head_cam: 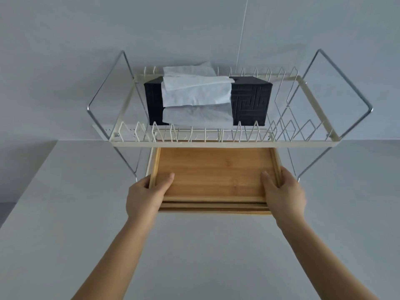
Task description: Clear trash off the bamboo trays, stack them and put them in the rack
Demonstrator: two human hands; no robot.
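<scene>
A stack of bamboo trays point(214, 172) lies partly under the upper shelf of a cream and chrome wire rack point(149, 144); its far half is hidden below that shelf. My left hand point(145, 193) grips the stack's near left corner, thumb on the top tray. My right hand point(283, 192) grips the near right corner the same way. The top tray's inside is bare wood with no trash on it. Three tray edges show at the front of the stack.
A black tissue box point(251, 100) with white tissues point(194, 94) draped over it sits on the rack's upper shelf. The rack stands on a white table point(205, 252) against a pale wall. The table's left edge runs diagonally at the left.
</scene>
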